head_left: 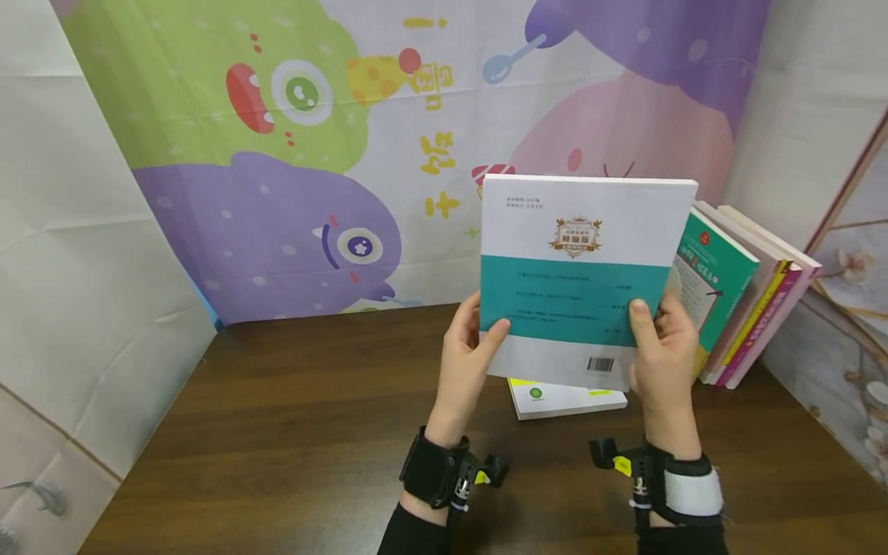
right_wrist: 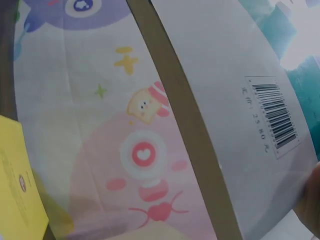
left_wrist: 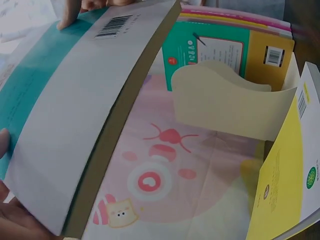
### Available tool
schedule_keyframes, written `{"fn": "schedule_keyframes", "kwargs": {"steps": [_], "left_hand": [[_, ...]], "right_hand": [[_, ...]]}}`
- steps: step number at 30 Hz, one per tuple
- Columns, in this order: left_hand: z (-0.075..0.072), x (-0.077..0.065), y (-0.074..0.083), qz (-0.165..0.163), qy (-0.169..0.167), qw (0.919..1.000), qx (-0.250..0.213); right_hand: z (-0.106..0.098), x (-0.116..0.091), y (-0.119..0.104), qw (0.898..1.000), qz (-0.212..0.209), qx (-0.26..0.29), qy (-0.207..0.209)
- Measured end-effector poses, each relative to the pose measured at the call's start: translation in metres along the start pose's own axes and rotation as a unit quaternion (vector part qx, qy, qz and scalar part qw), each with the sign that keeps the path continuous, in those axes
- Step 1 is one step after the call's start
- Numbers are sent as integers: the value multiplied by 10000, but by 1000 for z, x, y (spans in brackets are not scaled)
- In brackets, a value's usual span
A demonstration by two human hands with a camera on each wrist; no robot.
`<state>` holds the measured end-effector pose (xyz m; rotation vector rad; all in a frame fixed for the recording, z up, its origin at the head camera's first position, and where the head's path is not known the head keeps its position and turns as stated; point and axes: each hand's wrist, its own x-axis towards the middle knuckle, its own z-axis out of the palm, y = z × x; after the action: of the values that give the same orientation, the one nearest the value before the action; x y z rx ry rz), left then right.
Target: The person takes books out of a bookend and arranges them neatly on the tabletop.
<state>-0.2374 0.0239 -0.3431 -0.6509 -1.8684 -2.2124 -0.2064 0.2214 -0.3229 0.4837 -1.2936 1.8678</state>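
Note:
A paperback book (head_left: 565, 308) with a white and teal back cover is held up in both hands, barcode low on the right. My left hand (head_left: 465, 358) grips its lower left edge, thumb on the cover and fingers behind. On the opposite edge my right hand (head_left: 662, 358) holds it the same way. The left wrist view shows the book's page edge (left_wrist: 120, 120) and fingertips at two sides. Below and behind it, a yellow and white book (head_left: 569, 402) lies on the table, partly covered from the head view.
At the right, several books stand in a leaning row, a green one (head_left: 721, 270) foremost. A cream curved holder (left_wrist: 230, 105) stands beside them in the left wrist view. The brown table (head_left: 298, 432) meets a cartoon-printed cloth (head_left: 277, 231) at the back.

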Motion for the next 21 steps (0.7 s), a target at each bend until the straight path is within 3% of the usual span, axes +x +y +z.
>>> {"fn": "schedule_keyframes", "kwargs": {"steps": [6, 12, 15, 21], "left_hand": [[-2, -1, -4, 399, -72, 9991, -94], [-3, -1, -4, 710, 198, 9971, -169], [-4, -1, -4, 786, 310, 9961, -259], [-6, -1, -5, 896, 456, 9942, -376]], "right_hand": [[3, -3, 3, 9996, 146, 219, 51], [6, -3, 4, 9990, 376, 228, 38], [7, -4, 5, 9988, 484, 67, -62], [5, -5, 7, 9937, 502, -934, -360]]}}
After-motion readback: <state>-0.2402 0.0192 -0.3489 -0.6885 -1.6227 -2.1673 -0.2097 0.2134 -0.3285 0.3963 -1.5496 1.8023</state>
